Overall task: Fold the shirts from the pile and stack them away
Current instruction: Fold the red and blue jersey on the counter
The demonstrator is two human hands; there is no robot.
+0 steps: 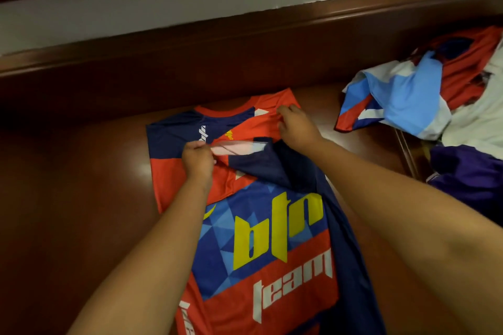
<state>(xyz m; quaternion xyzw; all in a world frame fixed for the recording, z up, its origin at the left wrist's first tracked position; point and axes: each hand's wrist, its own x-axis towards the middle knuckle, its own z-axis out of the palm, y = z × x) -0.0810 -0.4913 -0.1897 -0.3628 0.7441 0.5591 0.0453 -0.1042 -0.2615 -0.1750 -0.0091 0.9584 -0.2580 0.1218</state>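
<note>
While the pile (446,95) waits unfolded at the right edge, one jersey (261,226) lies mid-frame on the table (81,185). Left hand (197,159) and right hand (295,125) pinch a sleeve flap; no finished stack visible — early going, I'd say.

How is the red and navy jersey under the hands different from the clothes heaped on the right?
The jersey lies spread flat on the wooden surface, part folded; the heap is crumpled and loose. The left hand and right hand pinch the jersey; nothing touches the heap. The jersey shows yellow lettering; the heap adds light blue, white and purple cloth. Both show red and dark blue.
</note>
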